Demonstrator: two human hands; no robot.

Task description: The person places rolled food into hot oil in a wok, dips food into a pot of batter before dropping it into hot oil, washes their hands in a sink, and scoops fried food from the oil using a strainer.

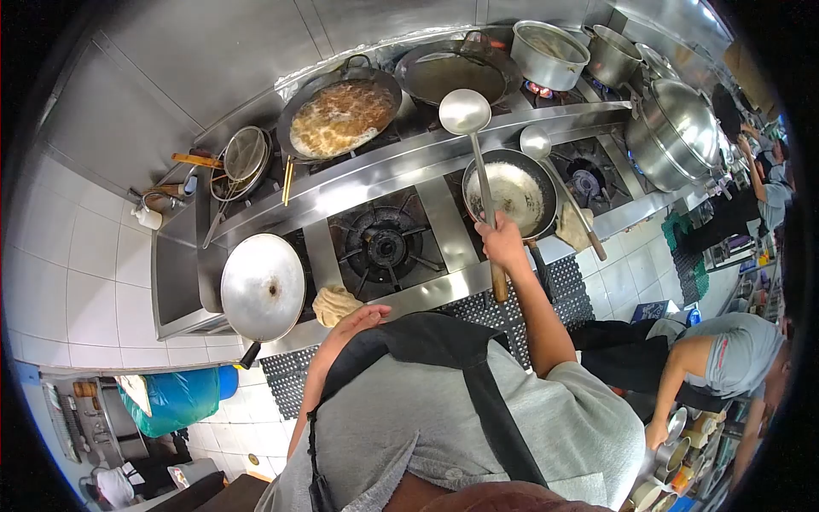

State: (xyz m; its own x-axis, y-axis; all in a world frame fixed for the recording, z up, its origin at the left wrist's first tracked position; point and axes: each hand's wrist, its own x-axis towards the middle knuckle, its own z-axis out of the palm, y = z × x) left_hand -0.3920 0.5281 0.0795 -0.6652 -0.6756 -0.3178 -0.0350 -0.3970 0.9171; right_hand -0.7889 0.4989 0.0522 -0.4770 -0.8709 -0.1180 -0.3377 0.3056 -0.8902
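Observation:
My right hand (503, 241) is closed round the handle of a long ladle (465, 112). The ladle's bowl is raised past a black frying pan (509, 194) with pale, foamy residue in it, and its wooden handle end points toward me. My left hand (362, 319) is at the front edge of the stove, fingers stretched out and holding nothing. Just left of that hand lies a crumpled beige cloth (335, 305). Between my hands is an unlit burner (386, 246). A second ladle (535, 143) leans right of the frying pan, beside another cloth (577, 229).
Behind are a wok of bubbling oil (341, 119), another dark wok (456, 77) and a pot over flame (550, 55). A pale pan (263, 286) sits left, below strainers (245, 154). A big steamer pot (678, 132) stands right. One co-worker (725, 350) bends at the lower right.

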